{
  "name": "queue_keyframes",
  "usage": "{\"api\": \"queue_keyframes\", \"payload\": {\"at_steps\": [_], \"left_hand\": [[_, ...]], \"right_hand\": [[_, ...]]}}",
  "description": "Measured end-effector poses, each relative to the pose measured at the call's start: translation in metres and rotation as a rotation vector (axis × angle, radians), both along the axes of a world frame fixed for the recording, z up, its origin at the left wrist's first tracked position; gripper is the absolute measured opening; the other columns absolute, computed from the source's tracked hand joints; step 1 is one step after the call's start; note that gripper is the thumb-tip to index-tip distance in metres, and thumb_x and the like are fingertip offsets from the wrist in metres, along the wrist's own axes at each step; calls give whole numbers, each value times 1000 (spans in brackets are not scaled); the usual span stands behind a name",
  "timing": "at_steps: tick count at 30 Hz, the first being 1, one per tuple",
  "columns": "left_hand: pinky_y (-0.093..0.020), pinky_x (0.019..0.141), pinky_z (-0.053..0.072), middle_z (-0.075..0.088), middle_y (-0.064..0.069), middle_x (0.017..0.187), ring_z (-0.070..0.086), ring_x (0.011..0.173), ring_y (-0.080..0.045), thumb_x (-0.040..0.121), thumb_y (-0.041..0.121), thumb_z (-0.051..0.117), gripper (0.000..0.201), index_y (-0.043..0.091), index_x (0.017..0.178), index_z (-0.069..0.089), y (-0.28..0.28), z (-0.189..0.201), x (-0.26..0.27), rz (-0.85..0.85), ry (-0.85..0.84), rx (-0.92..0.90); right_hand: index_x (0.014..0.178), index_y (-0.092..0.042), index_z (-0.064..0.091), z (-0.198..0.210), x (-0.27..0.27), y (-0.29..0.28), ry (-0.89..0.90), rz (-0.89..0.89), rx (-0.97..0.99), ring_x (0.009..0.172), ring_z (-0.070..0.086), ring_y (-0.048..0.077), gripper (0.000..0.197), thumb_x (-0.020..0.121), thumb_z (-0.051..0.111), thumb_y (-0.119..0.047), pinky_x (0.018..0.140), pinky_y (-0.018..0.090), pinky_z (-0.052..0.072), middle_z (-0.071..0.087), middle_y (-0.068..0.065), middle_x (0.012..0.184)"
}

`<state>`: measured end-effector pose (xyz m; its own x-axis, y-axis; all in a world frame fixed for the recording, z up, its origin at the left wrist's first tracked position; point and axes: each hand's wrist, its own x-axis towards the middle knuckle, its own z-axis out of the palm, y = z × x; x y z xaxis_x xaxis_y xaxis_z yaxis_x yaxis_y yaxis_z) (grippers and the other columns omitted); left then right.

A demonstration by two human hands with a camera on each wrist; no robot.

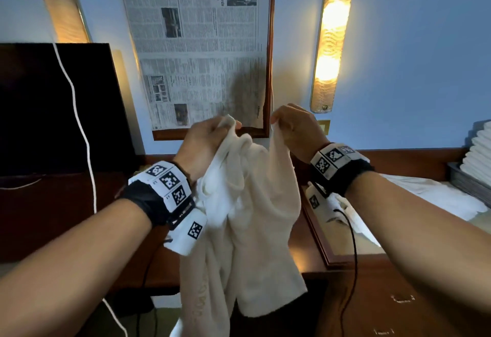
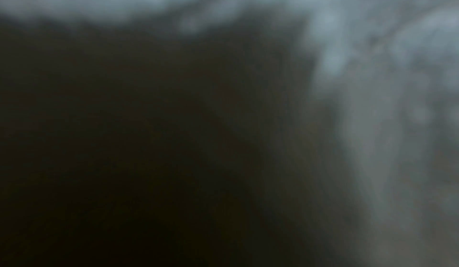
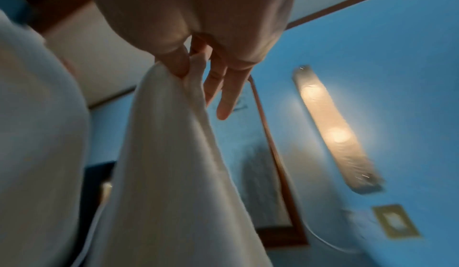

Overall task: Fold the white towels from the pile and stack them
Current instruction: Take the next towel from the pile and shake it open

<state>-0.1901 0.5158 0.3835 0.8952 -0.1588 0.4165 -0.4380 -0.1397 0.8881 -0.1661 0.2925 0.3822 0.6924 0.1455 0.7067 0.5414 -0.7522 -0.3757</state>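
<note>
A white towel (image 1: 249, 219) hangs crumpled in the air between both hands, in front of the wall. My left hand (image 1: 210, 137) grips a bunched part of its top edge. My right hand (image 1: 289, 124) pinches another corner of the towel (image 3: 168, 153) between thumb and forefinger, with the other fingers (image 3: 228, 94) loosely stretched. More white towels (image 1: 414, 198) lie spread on the wooden table to the right. A stack of folded towels (image 1: 478, 158) sits at the far right edge. The left wrist view is dark and blurred, filled with cloth.
A dark screen (image 1: 55, 108) stands at the left with a white cable (image 1: 77, 113) across it. A framed newspaper (image 1: 202, 44) hangs on the blue wall between two lit wall lamps (image 1: 332, 41). The wooden table edge (image 1: 318, 233) lies below my right wrist.
</note>
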Motion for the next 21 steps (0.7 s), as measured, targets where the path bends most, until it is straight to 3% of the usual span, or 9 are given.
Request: {"api": "queue_keyframes", "payload": {"at_steps": [1,3,5,8,12,13,16,18,21], "left_hand": [[-27,70,46,67,-15,79,58,68,-5,104,13,48,23,15,99,71,-4,-2,-1,-26,29,-1],[-23,69,46,70,1,78,58,67,-3,104,16,49,22,17,115,68,-10,-1,-7,-91,50,-14],[-27,64,44,66,1,75,57,66,-9,104,16,50,20,15,103,70,-14,1,-12,-159,75,-48],[-34,63,43,59,-9,73,54,65,-19,101,18,54,23,9,87,70,-16,6,-17,-195,90,-124],[-45,75,51,69,-11,85,63,80,-26,89,31,62,17,21,87,76,-12,10,-14,-188,23,-107],[-48,79,53,70,-11,89,64,84,-27,89,31,62,16,24,87,76,-12,11,-13,-200,12,-104],[-49,82,51,70,-6,89,63,85,-23,98,23,57,21,26,87,74,-14,16,-13,-249,-75,-17],[-44,84,52,70,-4,90,64,87,-21,100,19,55,24,25,88,74,-10,28,-14,-309,-155,101],[-24,78,53,72,7,85,64,85,-8,100,8,56,23,16,89,74,3,55,-13,-320,-221,186]], "right_hand": [[95,-15,68,14,-3,10,-42,69,28,83,56,10,19,94,53,-3,75,24,48,57,-12,90],[98,-16,72,36,-12,29,-51,191,76,82,57,0,19,94,56,-6,79,19,48,58,-21,88],[97,-21,72,48,-20,42,9,261,88,81,61,2,14,92,61,-13,81,23,51,62,-20,86],[89,-18,70,55,-28,44,77,305,148,81,66,14,4,88,69,-22,79,35,56,69,-3,85],[86,11,64,50,-30,32,168,325,249,67,53,29,49,83,73,-37,66,40,49,61,31,84],[89,13,63,48,-31,30,190,345,279,68,53,28,49,85,71,-35,67,40,49,60,34,86],[93,3,67,54,-34,24,200,364,346,73,56,21,18,96,61,-14,71,37,47,64,21,83],[91,-9,70,65,-38,18,165,347,298,74,57,15,14,98,58,-12,71,33,48,65,7,81],[93,-12,73,88,-48,12,134,327,171,74,60,3,12,95,62,-11,71,20,48,68,-5,80]]}}
